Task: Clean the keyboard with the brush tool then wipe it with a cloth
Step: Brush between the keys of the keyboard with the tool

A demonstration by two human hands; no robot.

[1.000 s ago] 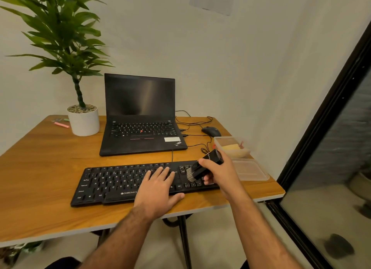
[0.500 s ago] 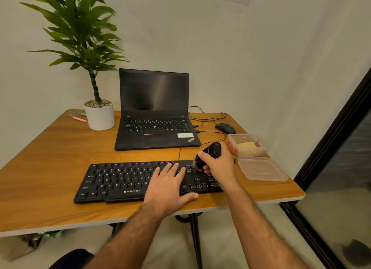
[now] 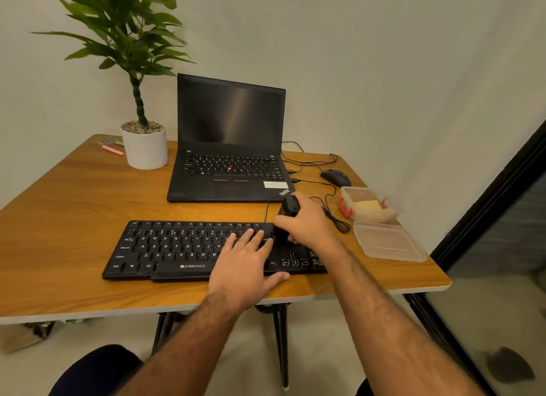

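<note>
Keyboard (image 3: pixel 189 249): laid near the table (image 3: pixel 74 218) front edge, bare wood to its left. Left hand (image 3: pixel 246 265) spread flat on its keys; brush tool (image 3: pixel 288 215) gripped upright by right hand (image 3: pixel 307 223) at its right end.

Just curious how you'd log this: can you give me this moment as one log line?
stage: brushing | right hand grips brush tool on keyboard right end | left hand flat, steadying keyboard | cloth wipe not begun

Laptop (image 3: pixel 227 147) blocks behind keyboard (image 3: pixel 177 248); containers (image 3: pixel 381 227) crowd right.
</note>
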